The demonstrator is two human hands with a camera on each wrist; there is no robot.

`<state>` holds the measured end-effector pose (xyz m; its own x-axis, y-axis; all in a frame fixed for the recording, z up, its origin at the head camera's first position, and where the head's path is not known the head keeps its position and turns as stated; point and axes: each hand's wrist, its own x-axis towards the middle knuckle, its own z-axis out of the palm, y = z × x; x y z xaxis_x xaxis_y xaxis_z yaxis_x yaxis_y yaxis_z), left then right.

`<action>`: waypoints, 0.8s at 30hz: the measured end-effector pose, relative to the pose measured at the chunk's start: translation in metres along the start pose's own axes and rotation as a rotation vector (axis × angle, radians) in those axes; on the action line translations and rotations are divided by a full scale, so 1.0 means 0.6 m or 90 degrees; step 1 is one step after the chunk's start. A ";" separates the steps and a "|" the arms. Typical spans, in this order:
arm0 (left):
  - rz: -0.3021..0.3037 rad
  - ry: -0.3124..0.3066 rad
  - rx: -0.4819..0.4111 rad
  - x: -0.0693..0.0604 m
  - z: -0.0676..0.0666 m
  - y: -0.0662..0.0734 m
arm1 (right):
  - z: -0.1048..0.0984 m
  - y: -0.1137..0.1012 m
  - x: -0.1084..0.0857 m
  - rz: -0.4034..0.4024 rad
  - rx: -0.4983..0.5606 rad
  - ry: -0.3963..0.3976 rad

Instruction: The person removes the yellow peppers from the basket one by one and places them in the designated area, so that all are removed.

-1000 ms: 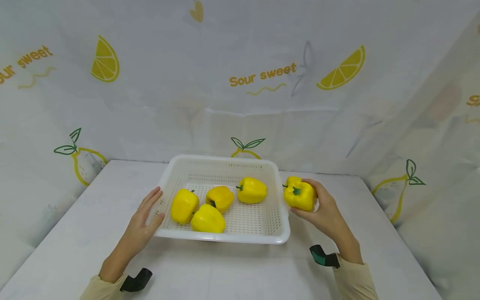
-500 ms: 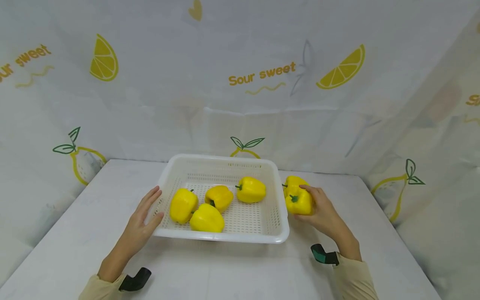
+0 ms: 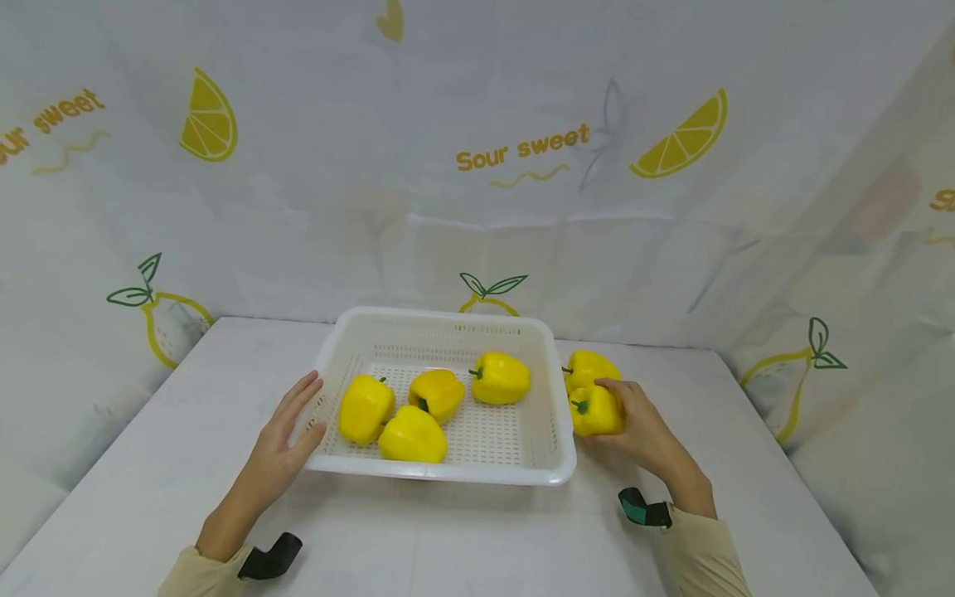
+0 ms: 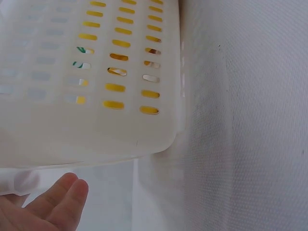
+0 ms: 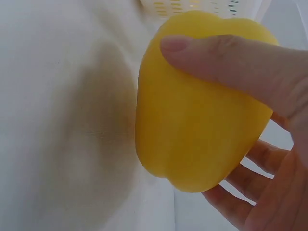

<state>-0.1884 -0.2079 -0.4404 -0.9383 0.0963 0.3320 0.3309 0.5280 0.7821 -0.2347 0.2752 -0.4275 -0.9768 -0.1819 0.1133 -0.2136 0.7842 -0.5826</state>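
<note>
My right hand grips a yellow bell pepper just right of the white plastic basket. In the right wrist view the thumb lies across this pepper, with the fingers curled round its far side. A second yellow pepper sits directly behind it, outside the basket. My left hand rests at the basket's left rim with its fingers extended. In the left wrist view, fingertips show beside the basket wall. Several yellow peppers lie inside the basket, among them one at the right.
A white cloth covers the table. Behind it hangs a white curtain printed with lemons and words. Black devices are strapped at both wrists.
My right hand has lowered the held pepper and brought it nearer me, so more of the pepper behind shows. The left hand and the basket stay in place.
</note>
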 end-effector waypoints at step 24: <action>0.007 0.010 0.007 0.001 0.002 0.001 | 0.002 0.004 -0.002 0.036 0.005 -0.041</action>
<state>-0.1887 -0.2064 -0.4402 -0.9330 0.0882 0.3489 0.3398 0.5358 0.7730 -0.2339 0.2768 -0.4299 -0.9842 -0.1751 0.0275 -0.1570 0.7897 -0.5930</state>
